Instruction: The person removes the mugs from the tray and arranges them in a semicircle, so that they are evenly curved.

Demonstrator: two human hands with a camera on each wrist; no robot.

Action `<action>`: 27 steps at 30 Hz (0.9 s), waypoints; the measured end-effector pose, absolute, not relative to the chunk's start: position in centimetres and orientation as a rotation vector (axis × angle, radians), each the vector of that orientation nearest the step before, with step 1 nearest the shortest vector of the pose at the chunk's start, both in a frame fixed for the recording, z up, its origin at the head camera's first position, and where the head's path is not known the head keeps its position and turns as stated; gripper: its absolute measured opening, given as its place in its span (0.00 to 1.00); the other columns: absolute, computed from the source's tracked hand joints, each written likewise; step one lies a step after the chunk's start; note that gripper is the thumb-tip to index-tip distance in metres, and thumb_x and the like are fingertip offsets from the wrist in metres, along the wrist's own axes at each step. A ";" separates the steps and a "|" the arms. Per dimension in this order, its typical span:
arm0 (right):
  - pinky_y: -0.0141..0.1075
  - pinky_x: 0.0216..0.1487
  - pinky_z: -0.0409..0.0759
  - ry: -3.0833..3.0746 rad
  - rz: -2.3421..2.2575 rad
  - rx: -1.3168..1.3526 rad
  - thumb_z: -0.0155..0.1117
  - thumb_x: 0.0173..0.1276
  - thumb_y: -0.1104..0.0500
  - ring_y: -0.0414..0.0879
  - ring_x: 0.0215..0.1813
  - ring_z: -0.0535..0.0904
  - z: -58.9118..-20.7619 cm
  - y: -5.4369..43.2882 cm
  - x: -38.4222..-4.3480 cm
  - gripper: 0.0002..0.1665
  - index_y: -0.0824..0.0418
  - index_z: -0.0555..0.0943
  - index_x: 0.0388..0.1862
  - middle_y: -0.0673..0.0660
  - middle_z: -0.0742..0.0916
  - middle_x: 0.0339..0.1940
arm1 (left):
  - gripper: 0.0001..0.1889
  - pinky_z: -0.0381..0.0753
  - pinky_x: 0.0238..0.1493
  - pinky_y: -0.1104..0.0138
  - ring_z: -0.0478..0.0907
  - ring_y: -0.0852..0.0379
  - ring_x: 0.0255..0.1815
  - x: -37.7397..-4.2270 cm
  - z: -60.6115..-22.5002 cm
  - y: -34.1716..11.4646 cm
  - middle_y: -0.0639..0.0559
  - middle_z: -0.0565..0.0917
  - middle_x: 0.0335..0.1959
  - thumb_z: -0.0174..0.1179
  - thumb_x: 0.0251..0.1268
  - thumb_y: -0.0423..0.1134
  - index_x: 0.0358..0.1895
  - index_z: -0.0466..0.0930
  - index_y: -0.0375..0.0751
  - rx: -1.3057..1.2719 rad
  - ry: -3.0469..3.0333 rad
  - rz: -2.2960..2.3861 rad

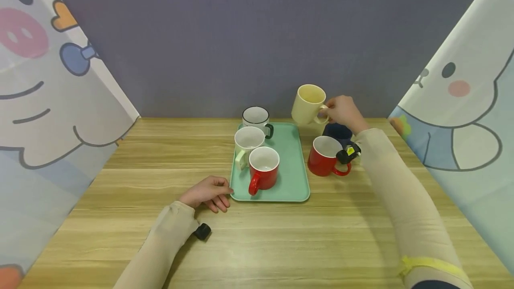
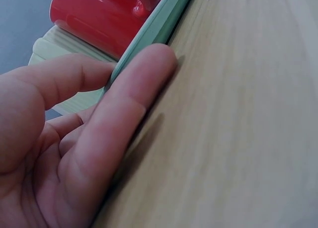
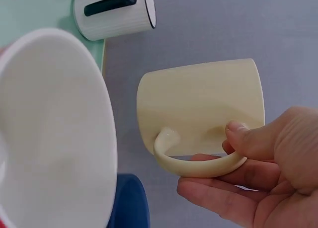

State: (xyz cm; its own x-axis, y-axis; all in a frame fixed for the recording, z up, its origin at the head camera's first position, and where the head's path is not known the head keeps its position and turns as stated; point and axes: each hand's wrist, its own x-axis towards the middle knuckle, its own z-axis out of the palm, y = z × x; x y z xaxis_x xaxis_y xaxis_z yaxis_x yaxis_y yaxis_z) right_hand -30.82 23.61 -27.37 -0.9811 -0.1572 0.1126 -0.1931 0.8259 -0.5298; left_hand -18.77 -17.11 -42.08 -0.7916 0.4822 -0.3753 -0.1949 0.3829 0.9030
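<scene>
My right hand [image 1: 343,109] holds a pale yellow mug [image 1: 306,108] by its handle, raised beyond the tray's far right corner. In the right wrist view, thumb and fingers pinch the yellow mug's handle [image 3: 198,167]. My left hand [image 1: 209,193] is at the near left corner of a mint green tray [image 1: 287,186], its thumb and forefinger on either side of the rim. On the tray's left half stand a white mug with a black rim [image 1: 252,114], a cream mug [image 1: 242,139] and a red mug [image 1: 267,178].
Right of the tray stands another red mug [image 1: 319,162] with a white inside. Behind it is a dark blue mug [image 1: 337,132], partly hidden by my right arm. A grey wall [image 1: 257,43] rises at the wooden table's [image 1: 273,244] back edge.
</scene>
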 end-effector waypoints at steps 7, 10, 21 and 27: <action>0.27 0.26 0.77 -2.888 0.866 0.290 0.63 0.69 0.60 0.49 0.26 0.83 -26.6 25.0 -30.1 0.15 0.75 0.84 0.41 0.68 0.87 0.33 | 0.10 0.81 0.20 0.69 0.85 0.56 0.23 -18.8 -42.2 -17.1 0.45 0.86 0.25 0.57 0.71 0.39 0.33 0.74 0.37 0.247 2.037 1.449; 0.25 0.25 0.77 -2.871 0.868 0.298 0.62 0.69 0.61 0.42 0.24 0.82 -26.4 25.7 -29.9 0.15 0.75 0.84 0.40 0.68 0.87 0.34 | 0.10 0.81 0.20 0.69 0.85 0.56 0.23 -18.9 -42.2 -17.1 0.45 0.86 0.25 0.57 0.72 0.40 0.33 0.74 0.37 0.246 2.036 1.447; 0.26 0.24 0.75 -2.855 0.806 0.247 0.62 0.71 0.58 0.50 0.26 0.86 -26.3 28.9 -29.4 0.18 0.76 0.83 0.39 0.66 0.88 0.31 | 0.10 0.81 0.20 0.68 0.85 0.56 0.23 -18.9 -42.4 -17.0 0.44 0.86 0.25 0.58 0.71 0.40 0.33 0.74 0.38 0.226 2.037 1.449; 0.33 0.31 0.76 -2.863 0.744 0.226 0.63 0.70 0.57 0.41 0.21 0.82 -26.4 30.7 -29.1 0.19 0.77 0.83 0.37 0.60 0.88 0.24 | 0.10 0.81 0.19 0.69 0.85 0.56 0.22 -19.0 -42.3 -17.0 0.44 0.86 0.25 0.57 0.71 0.39 0.33 0.74 0.38 0.223 2.037 1.447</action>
